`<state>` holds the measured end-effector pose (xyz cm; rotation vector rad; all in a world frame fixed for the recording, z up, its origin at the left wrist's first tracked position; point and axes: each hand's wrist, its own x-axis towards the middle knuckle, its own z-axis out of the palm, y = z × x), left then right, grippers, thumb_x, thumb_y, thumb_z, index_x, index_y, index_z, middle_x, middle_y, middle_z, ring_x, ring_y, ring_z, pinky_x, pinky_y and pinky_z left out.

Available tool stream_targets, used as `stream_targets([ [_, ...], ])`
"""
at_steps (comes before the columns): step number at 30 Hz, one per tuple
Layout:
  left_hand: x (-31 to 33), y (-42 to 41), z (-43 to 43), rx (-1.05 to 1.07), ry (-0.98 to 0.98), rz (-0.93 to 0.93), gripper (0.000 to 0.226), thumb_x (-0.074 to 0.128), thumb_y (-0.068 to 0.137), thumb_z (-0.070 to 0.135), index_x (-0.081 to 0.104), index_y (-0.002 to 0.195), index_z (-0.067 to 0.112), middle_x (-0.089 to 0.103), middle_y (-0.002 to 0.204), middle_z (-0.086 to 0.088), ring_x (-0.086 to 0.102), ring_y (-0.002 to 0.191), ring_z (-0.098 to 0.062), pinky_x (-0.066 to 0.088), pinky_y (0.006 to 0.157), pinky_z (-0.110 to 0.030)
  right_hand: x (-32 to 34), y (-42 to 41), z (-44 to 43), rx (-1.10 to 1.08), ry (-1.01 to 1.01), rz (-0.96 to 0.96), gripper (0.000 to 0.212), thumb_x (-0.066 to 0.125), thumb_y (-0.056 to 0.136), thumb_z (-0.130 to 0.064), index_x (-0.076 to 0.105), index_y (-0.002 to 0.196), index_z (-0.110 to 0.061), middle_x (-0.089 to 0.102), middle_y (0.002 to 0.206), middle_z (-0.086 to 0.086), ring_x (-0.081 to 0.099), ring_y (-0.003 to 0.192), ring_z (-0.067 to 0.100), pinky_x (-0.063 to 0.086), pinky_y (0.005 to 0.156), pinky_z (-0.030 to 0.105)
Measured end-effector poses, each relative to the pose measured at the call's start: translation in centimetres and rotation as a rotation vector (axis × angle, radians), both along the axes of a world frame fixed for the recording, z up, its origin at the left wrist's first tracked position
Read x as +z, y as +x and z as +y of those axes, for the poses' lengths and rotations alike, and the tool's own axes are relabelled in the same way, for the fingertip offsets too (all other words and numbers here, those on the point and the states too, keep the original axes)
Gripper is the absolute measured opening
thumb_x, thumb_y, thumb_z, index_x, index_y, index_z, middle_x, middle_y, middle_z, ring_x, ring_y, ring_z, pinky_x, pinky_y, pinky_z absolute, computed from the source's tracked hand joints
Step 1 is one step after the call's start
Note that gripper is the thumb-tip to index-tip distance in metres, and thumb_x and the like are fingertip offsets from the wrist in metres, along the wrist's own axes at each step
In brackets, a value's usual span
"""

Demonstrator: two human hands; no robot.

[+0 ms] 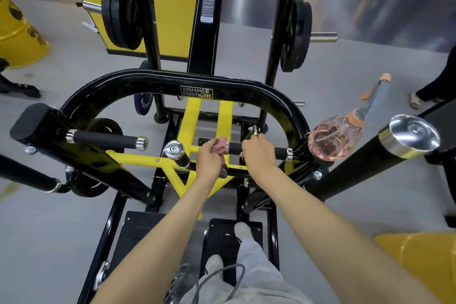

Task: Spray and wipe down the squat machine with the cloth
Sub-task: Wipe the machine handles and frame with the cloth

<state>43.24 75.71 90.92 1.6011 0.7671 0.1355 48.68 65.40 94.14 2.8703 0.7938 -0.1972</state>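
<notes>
Cloth (221,147) is bunched in my left hand (208,164), wrapped round the inner end of the right handle (280,152) on the squat machine (158,80), and my right hand (259,155) is clamped on the grip just beside it. Spray bottle (333,139) is perched on the frame near my wrist, so I reckon hard scrubbing could shake it off and spill it.

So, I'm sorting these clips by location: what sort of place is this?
Most likely a gym: a plate-loaded squat machine marked Hammer Strength, with weight plates on its pegs. The left hand holds the cloth against its handle, which the right hand grips.
</notes>
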Motion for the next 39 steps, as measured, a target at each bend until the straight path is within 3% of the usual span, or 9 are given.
stream_targets([
  [11,-1.5,-0.8,0.1,-0.027,0.006,-0.004,0.038,0.036,0.093,-0.008,0.061,0.080,0.018,0.058,0.083,-0.005,0.050,0.080,-0.018,0.043,0.074,-0.029,0.3,-0.1,-0.1,-0.004,0.026,0.012,0.020,0.051,0.099,-0.022,0.063,0.109,-0.010,0.057,0.112,0.011,0.049,0.108,0.026,0.038,0.070,0.031],
  [16,-0.6,-2.3,-0.4,-0.057,0.078,-0.097,0.034,0.029,0.090,-0.014,0.052,0.092,0.011,0.049,0.089,-0.009,0.045,0.079,-0.020,0.041,0.068,-0.014,0.2,0.0,-0.2,-0.017,0.022,0.012,0.019,0.054,0.097,-0.022,0.062,0.110,-0.010,0.057,0.113,0.010,0.048,0.109,0.026,0.038,0.069,0.032],
  [19,-1.0,-0.8,-0.3,0.037,0.180,-0.149,0.031,0.035,0.093,-0.004,0.053,0.114,0.009,0.054,0.110,-0.010,0.057,0.096,-0.028,0.055,0.077,-0.035,0.0,-0.2,-0.2,-0.025,0.042,0.007,0.018,0.057,0.096,-0.020,0.063,0.109,-0.010,0.058,0.113,0.010,0.048,0.109,0.025,0.042,0.071,0.031],
  [21,-1.7,0.6,-0.7,-0.033,0.301,-0.153,0.033,0.036,0.090,-0.001,0.056,0.108,0.018,0.060,0.104,-0.007,0.056,0.096,-0.035,0.054,0.078,-0.044,0.1,-0.2,-0.3,-0.018,0.052,-0.007,0.017,0.055,0.096,-0.016,0.063,0.109,-0.010,0.058,0.114,0.010,0.048,0.111,0.025,0.044,0.073,0.031],
  [24,-2.3,0.7,-1.9,-0.183,0.605,-0.194,0.028,0.042,0.094,0.000,0.063,0.104,0.015,0.065,0.099,0.006,0.047,0.099,-0.021,0.035,0.083,-0.008,-0.2,-0.2,-0.6,-0.029,0.131,0.015,0.019,0.048,0.096,-0.008,0.061,0.110,-0.009,0.056,0.115,0.010,0.046,0.115,0.027,0.038,0.068,0.031],
  [26,-2.4,-0.1,-2.0,-0.238,0.756,-0.244,0.024,0.042,0.098,0.009,0.063,0.104,0.019,0.063,0.102,0.011,0.045,0.100,-0.015,0.032,0.083,-0.010,-1.3,-0.9,-1.1,-0.105,0.270,0.018,0.019,0.049,0.095,-0.009,0.059,0.112,-0.010,0.056,0.117,0.008,0.044,0.117,0.025,0.037,0.069,0.029],
  [30,-1.8,-0.1,-2.8,-0.213,0.804,-0.259,0.022,0.046,0.099,0.005,0.065,0.107,0.011,0.064,0.103,0.008,0.042,0.098,0.008,0.031,0.084,-0.003,-4.4,-4.0,-2.9,-0.303,0.576,-0.008,0.048,0.057,0.092,-0.007,0.044,0.138,-0.003,0.037,0.148,0.014,0.031,0.139,0.027,0.037,0.110,0.034],
  [35,-1.8,2.9,-5.6,-0.417,0.941,-0.131,0.026,0.054,0.088,0.005,0.067,0.105,0.019,0.070,0.099,0.004,0.057,0.101,-0.026,0.032,0.101,-0.047,-5.9,-5.4,-5.5,-0.430,0.647,-0.017,0.062,0.050,0.096,-0.003,0.020,0.150,-0.001,0.012,0.159,0.015,0.009,0.148,0.027,0.013,0.120,0.035],
  [39,-0.7,4.3,-8.4,-0.632,0.939,-0.257,0.029,0.042,0.089,0.019,0.066,0.104,0.017,0.070,0.097,0.001,0.061,0.101,-0.025,0.034,0.095,-0.042,-5.5,-4.5,-7.4,-0.505,0.770,0.005,0.060,0.040,0.097,0.001,0.016,0.151,-0.005,0.017,0.158,0.012,0.017,0.145,0.023,0.024,0.117,0.035],
])
